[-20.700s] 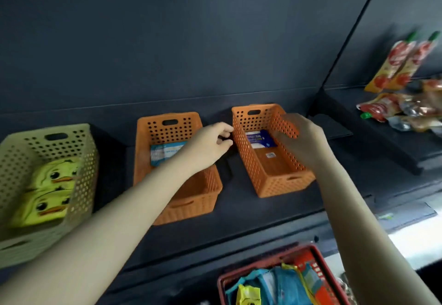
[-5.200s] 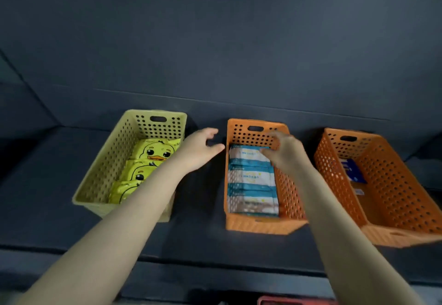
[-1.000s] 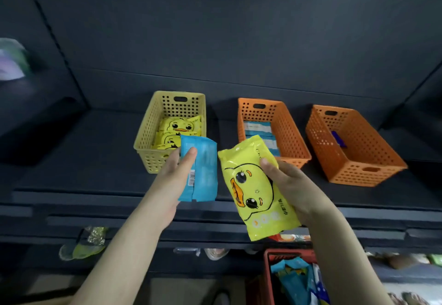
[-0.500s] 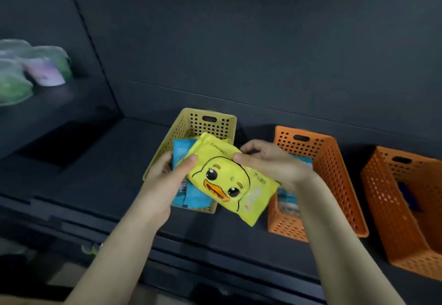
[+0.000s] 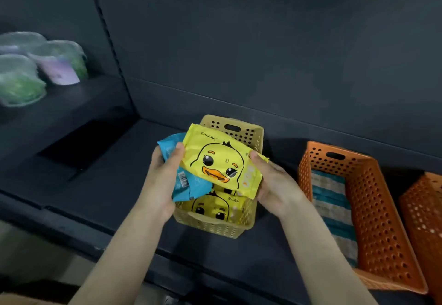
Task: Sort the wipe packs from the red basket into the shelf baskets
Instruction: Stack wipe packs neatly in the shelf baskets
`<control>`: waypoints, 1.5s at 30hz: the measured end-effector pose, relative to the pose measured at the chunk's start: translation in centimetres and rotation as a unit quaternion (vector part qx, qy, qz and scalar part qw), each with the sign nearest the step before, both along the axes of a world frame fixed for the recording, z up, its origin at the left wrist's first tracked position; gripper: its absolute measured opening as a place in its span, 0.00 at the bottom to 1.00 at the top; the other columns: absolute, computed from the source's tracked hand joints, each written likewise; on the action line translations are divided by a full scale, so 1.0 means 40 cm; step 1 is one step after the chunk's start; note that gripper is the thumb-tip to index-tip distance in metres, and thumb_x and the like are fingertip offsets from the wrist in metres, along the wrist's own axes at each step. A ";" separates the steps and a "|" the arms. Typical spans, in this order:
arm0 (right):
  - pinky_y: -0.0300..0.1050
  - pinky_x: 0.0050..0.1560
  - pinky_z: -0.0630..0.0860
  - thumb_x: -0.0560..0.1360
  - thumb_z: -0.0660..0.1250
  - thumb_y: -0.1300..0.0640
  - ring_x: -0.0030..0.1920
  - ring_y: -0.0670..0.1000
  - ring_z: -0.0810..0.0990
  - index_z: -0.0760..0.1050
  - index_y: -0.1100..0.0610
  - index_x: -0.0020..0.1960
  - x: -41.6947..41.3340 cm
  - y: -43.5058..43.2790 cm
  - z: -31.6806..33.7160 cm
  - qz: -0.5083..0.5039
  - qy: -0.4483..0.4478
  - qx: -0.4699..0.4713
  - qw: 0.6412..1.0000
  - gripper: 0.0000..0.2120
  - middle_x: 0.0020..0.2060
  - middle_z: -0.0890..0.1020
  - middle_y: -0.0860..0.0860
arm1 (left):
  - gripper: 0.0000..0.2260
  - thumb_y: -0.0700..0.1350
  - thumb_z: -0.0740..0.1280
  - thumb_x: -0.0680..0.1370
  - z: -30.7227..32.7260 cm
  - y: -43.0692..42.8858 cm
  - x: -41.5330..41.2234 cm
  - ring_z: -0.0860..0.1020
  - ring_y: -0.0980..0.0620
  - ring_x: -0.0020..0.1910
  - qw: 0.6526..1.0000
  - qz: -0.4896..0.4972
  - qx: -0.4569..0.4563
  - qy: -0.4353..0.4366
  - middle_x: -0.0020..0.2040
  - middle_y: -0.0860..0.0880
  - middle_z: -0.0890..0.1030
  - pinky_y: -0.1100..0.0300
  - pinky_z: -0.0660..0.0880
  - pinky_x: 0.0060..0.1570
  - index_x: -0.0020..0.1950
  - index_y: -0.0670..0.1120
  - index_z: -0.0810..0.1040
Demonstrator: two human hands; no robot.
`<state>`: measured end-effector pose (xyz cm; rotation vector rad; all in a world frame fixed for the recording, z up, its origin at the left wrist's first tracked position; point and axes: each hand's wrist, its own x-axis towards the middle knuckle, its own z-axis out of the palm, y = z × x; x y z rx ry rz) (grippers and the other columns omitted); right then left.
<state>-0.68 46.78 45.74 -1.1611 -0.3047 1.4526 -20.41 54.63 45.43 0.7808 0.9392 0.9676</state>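
Middle of the frame: the yellow duck pack (image 5: 222, 163) is held flat and a little tilted just above the yellow basket (image 5: 239, 130). Its printed face is up. Its long axis runs from upper left to lower right of the frame, with the brand line along the upper-left end and the duck's head the right way up for the wearer.

The right hand (image 5: 275, 182) has its grip on the pack's right end, thumb on top and fingers underneath. The left hand (image 5: 165, 173) has its grip round a blue pack (image 5: 191, 186), which lies partly under the yellow one, barcode side up, with its long axis also slanting from upper left to lower right. The left thumb presses on the yellow pack's left edge.

More duck packs (image 5: 215, 206) lie in the near end of the yellow basket. To the right on the dark shelf (image 5: 95, 185), an orange basket (image 5: 373, 197) holds blue-and-white packs (image 5: 334, 204). A second orange basket (image 5: 423, 209) sits at the right edge of the frame. Blurred wrapped tubs (image 5: 35, 70) stand at the upper left.
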 end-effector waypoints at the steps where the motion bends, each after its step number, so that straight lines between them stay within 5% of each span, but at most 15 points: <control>1: 0.61 0.56 0.79 0.79 0.65 0.52 0.56 0.59 0.83 0.76 0.59 0.65 -0.001 0.014 0.002 -0.008 -0.009 0.005 1.000 0.18 0.56 0.83 0.58 | 0.08 0.54 0.68 0.77 -0.002 0.020 -0.002 0.85 0.48 0.48 1.000 -0.001 0.005 -0.001 0.51 0.51 0.85 0.49 0.81 0.39 0.56 0.59 0.77; 7: 0.61 0.61 0.75 0.81 0.59 0.50 0.60 0.60 0.81 0.75 0.60 0.66 0.034 0.080 0.029 -0.013 -0.056 0.024 0.998 0.19 0.59 0.82 0.60 | 0.03 0.51 0.67 0.79 -0.003 0.123 0.018 0.84 0.49 0.49 0.998 -0.030 0.059 0.025 0.53 0.51 0.83 0.51 0.81 0.39 0.52 0.56 0.78; 13: 0.57 0.52 0.81 0.76 0.65 0.51 0.55 0.60 0.83 0.76 0.62 0.62 0.056 0.095 0.036 -0.058 -0.124 0.022 0.990 0.19 0.55 0.83 0.60 | 0.04 0.52 0.69 0.78 -0.012 0.210 0.005 0.82 0.60 0.43 0.972 -0.056 0.183 0.133 0.45 0.60 0.83 0.64 0.79 0.35 0.49 0.60 0.75; 16: 0.55 0.49 0.82 0.77 0.65 0.51 0.51 0.59 0.84 0.78 0.60 0.56 0.066 0.090 0.033 -0.065 -0.232 -0.017 0.970 0.14 0.49 0.86 0.56 | 0.06 0.52 0.69 0.78 -0.013 0.268 -0.030 0.81 0.65 0.42 0.970 -0.046 0.190 0.144 0.45 0.61 0.81 0.68 0.76 0.32 0.50 0.61 0.73; 20: 0.47 0.46 0.82 0.79 0.63 0.52 0.46 0.49 0.85 0.79 0.56 0.56 0.017 0.120 0.018 0.059 -0.409 -0.094 0.906 0.11 0.45 0.86 0.49 | 0.06 0.54 0.68 0.77 -0.016 0.303 -0.034 0.82 0.61 0.44 0.974 -0.086 0.161 0.130 0.48 0.58 0.81 0.60 0.79 0.37 0.51 0.61 0.73; 24: 0.48 0.57 0.73 0.78 0.66 0.53 0.66 0.53 0.73 0.74 0.47 0.64 -0.022 0.164 -0.012 0.138 -0.467 -0.141 0.862 0.15 0.67 0.73 0.49 | 0.07 0.54 0.69 0.77 -0.022 0.308 -0.016 0.83 0.59 0.44 0.974 -0.137 0.143 0.113 0.48 0.58 0.83 0.59 0.80 0.35 0.53 0.58 0.75; 28: 0.49 0.67 0.64 0.73 0.73 0.55 0.71 0.53 0.67 0.71 0.47 0.69 -0.010 0.201 -0.006 0.241 -0.627 -0.186 0.717 0.26 0.72 0.69 0.48 | 0.07 0.53 0.69 0.77 -0.032 0.318 -0.010 0.83 0.57 0.45 0.971 -0.169 0.132 0.103 0.48 0.57 0.83 0.55 0.82 0.39 0.54 0.57 0.75; 34: 0.52 0.73 0.61 0.75 0.70 0.57 0.74 0.53 0.64 0.63 0.46 0.75 -0.015 0.251 -0.050 0.331 -0.691 -0.215 0.605 0.31 0.74 0.66 0.49 | 0.09 0.53 0.70 0.77 -0.047 0.317 0.009 0.84 0.54 0.48 0.970 -0.196 0.109 0.090 0.52 0.54 0.83 0.51 0.83 0.42 0.55 0.57 0.75; 38: 0.43 0.63 0.67 0.74 0.72 0.52 0.74 0.51 0.63 0.60 0.43 0.76 -0.010 0.243 -0.075 0.347 -0.621 -0.191 0.677 0.35 0.76 0.61 0.47 | 0.09 0.54 0.70 0.77 -0.056 0.316 0.016 0.84 0.55 0.48 0.968 -0.204 0.104 0.100 0.52 0.54 0.82 0.51 0.83 0.42 0.55 0.58 0.75; 45: 0.42 0.62 0.62 0.73 0.74 0.54 0.74 0.50 0.63 0.64 0.42 0.73 0.016 0.228 -0.094 0.380 -0.600 -0.176 0.682 0.33 0.74 0.65 0.44 | 0.09 0.55 0.69 0.76 -0.057 0.316 0.018 0.83 0.55 0.50 0.962 -0.220 0.116 0.113 0.52 0.55 0.82 0.46 0.82 0.46 0.55 0.59 0.75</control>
